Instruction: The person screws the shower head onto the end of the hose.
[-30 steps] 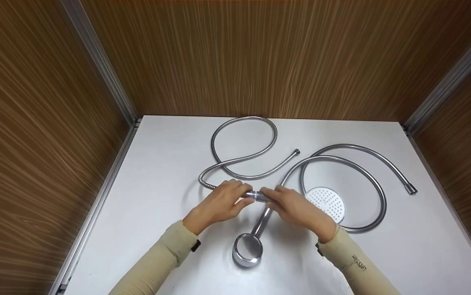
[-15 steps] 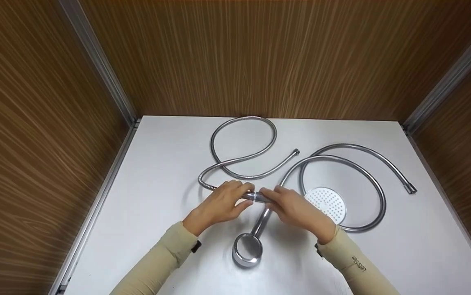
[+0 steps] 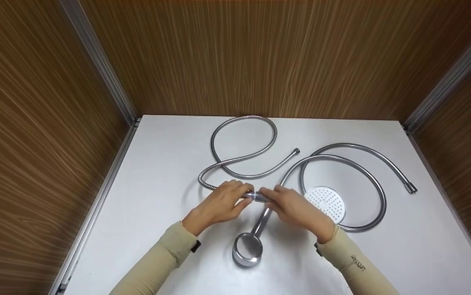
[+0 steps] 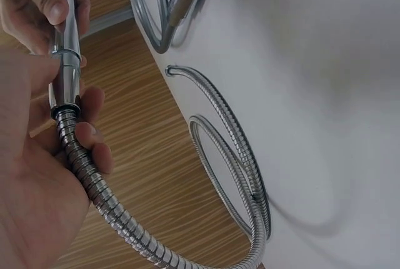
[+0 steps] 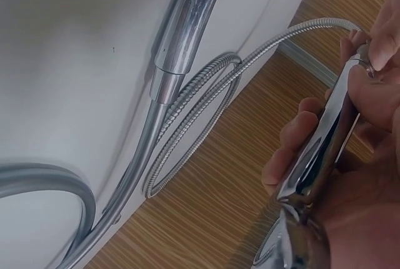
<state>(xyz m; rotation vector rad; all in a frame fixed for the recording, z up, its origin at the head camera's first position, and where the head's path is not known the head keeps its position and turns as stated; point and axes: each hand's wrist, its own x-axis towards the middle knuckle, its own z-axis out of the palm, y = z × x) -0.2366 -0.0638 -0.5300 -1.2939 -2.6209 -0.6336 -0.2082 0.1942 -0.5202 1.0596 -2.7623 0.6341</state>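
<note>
My left hand point(image 3: 221, 203) pinches the chrome end nut point(image 4: 65, 84) of a ribbed metal shower hose point(image 4: 125, 222), thumb on one side and fingers on the other. From the right, my right hand point(image 3: 296, 208) grips the chrome handle point(image 5: 322, 134) of a hand shower with a round white spray face point(image 3: 326, 203). Nut and handle end meet in line between the two hands; how far they are engaged, I cannot tell. Just below the hands, a second chrome shower head point(image 3: 248, 249) lies on the table, its handle joined to a smooth grey hose point(image 3: 376, 188).
The white tabletop point(image 3: 149, 164) is bounded by wood-grain panels point(image 3: 235, 61) with metal rails. Toward the back, the ribbed hose loops and ends in a free nut point(image 3: 296, 151). At the right lies the smooth hose's free end fitting point(image 3: 410, 188).
Both hands stay in place with the same holds. The left fingers and the nut shift slightly at the joint. The hoses and the lying shower head have not moved.
</note>
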